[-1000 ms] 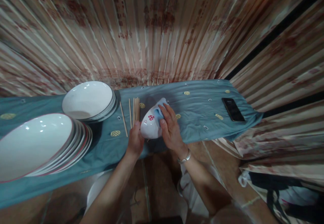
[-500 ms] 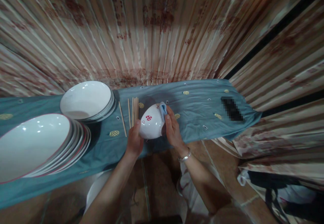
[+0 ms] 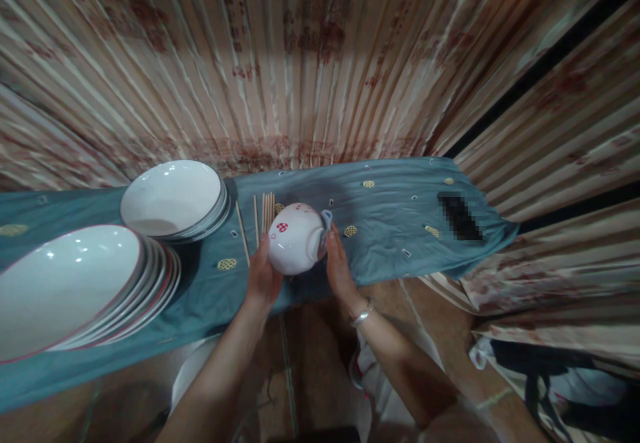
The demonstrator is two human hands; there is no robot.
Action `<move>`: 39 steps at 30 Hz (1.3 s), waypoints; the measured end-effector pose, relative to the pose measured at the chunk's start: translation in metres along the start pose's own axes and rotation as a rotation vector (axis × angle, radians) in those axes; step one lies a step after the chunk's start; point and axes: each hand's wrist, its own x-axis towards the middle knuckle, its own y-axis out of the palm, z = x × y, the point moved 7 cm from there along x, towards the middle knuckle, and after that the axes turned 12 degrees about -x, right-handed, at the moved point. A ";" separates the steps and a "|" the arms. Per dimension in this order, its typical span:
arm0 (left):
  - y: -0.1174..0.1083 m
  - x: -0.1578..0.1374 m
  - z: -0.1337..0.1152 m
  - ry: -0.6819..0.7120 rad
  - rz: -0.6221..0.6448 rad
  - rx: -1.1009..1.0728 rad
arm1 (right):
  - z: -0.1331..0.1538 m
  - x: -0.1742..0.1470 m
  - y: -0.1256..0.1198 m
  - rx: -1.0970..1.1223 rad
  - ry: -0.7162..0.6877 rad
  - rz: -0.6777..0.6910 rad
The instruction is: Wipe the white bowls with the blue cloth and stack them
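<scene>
Bowl (image 3: 293,239), red-patterned, tilted, was gripped by left hand (image 3: 263,276) just right of chopsticks (image 3: 269,209); right hand (image 3: 341,266) pinched blue cloth (image 3: 327,215) beside bowl's foot ring (image 3: 315,246). Dish stacks (image 3: 173,196) stood left of chopsticks.

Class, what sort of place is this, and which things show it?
Probably a room in a home, perhaps a dining corner: patterned curtains hang behind a cloth-covered table, which bears stacks of white dishes and wooden chopsticks.

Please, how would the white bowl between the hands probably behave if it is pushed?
The white bowl probably feels slippery: its glaze shines. Set on its rounded side, it could roll. Its ceramic-looking wall suggests stiffness, and perhaps chipping if knocked.
</scene>
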 end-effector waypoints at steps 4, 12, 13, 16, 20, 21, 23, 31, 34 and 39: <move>-0.001 0.002 0.000 -0.032 -0.003 -0.024 | 0.000 -0.009 0.006 0.036 -0.017 -0.021; -0.007 0.005 -0.001 -0.053 -0.113 -0.049 | 0.004 -0.027 0.014 -0.038 -0.058 -0.007; -0.008 0.005 -0.001 -0.058 -0.131 -0.050 | 0.005 -0.029 0.014 -0.045 -0.067 -0.012; -0.011 0.004 -0.001 -0.066 -0.186 -0.077 | 0.006 -0.035 0.016 -0.095 -0.077 0.008; -0.010 0.005 -0.001 -0.065 -0.194 -0.106 | 0.005 -0.041 0.017 -0.164 -0.074 0.029; -0.010 0.005 -0.002 -0.068 -0.196 -0.102 | 0.005 -0.042 0.018 -0.178 -0.083 0.030; -0.010 0.005 -0.002 -0.074 -0.205 -0.093 | 0.006 -0.045 0.019 -0.204 -0.103 0.033; -0.009 0.004 -0.004 -0.090 -0.190 -0.155 | 0.013 -0.054 0.021 -0.269 -0.157 0.069; -0.007 0.003 -0.003 -0.115 -0.172 -0.202 | 0.015 -0.059 0.020 -0.263 -0.151 0.099; -0.009 0.003 -0.005 -0.112 -0.177 -0.215 | 0.023 -0.067 0.018 -0.319 -0.216 0.110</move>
